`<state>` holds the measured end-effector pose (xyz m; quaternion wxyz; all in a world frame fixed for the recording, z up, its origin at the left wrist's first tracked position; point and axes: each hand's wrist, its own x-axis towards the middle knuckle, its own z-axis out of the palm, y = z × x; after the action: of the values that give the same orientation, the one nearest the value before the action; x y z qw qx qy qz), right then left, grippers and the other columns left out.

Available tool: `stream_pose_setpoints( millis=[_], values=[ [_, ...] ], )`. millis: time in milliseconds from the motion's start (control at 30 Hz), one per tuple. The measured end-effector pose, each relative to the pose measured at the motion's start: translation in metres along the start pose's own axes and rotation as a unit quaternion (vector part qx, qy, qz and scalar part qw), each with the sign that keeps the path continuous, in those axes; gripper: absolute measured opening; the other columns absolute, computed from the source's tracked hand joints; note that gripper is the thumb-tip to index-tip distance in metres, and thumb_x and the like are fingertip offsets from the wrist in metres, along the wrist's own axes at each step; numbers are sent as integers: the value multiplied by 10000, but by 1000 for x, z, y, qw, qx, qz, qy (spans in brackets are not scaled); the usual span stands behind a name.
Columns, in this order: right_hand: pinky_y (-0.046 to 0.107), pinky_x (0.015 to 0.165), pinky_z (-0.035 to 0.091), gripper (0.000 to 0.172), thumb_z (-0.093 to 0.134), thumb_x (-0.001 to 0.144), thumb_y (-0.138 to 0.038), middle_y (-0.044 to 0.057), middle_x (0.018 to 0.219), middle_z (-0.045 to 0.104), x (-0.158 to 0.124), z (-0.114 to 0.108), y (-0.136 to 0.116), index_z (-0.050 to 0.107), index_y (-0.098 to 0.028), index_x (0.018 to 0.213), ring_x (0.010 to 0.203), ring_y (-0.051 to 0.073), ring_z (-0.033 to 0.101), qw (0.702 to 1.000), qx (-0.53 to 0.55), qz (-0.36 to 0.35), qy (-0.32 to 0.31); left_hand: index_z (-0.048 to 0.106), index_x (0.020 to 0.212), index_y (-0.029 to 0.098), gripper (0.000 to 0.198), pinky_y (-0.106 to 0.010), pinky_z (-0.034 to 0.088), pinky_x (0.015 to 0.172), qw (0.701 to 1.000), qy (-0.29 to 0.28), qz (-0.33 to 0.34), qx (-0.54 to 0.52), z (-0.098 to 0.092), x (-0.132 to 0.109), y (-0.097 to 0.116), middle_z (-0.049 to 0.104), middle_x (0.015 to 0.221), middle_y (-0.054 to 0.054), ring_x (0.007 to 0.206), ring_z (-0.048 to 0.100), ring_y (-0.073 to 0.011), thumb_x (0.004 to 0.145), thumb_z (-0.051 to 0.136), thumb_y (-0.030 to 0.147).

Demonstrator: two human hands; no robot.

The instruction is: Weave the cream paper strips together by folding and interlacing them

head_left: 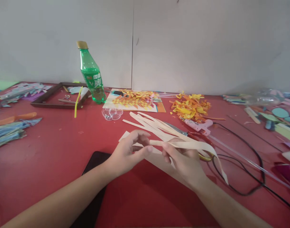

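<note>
A cream paper strip [194, 145] is pinched between the thumb and fingers of my right hand [182, 158]. Its long end curls down to the right, and its short end points left. My left hand [132, 152] is at that short end, thumb and fingers apart and curved around its tip; whether they touch it is unclear. More cream strips [147, 123] lie fanned out just beyond my hands. Scissors with red handles [198, 136] lie partly under them. A wide cream paper piece [167, 166] is below my hands.
A green bottle [92, 77] stands behind, near a dark frame [50, 104] and a clear flower-shaped dish [112, 114]. Orange and yellow paper pieces [191, 106] are heaped at the back. A pink glue gun [199, 126] trails a black cable right. A black phone-like object [95, 190] lies under my left forearm.
</note>
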<state>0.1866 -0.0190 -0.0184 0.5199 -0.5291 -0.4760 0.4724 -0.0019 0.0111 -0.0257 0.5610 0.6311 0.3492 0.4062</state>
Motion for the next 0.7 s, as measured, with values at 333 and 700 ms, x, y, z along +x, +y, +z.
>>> stream_pose_setpoints(
  millis=[333,700],
  values=[
    [236,501,466,237,735,742,-409,-12,581,616,-11,6,5,665,-189,795,523,111,556,993,14,64,-97,550,1051,165,227,-261,535,707,999,-31,-3,32,3,-3,7,592,797,-8,763,635,-131,846,616,235],
    [238,450,442,203,721,767,-355,-6,562,605,-2,1,13,670,-175,690,476,106,538,988,64,43,-137,547,1015,161,195,-241,511,699,999,-44,-4,26,4,-6,12,587,781,-3,733,616,-113,839,616,210]
  ],
)
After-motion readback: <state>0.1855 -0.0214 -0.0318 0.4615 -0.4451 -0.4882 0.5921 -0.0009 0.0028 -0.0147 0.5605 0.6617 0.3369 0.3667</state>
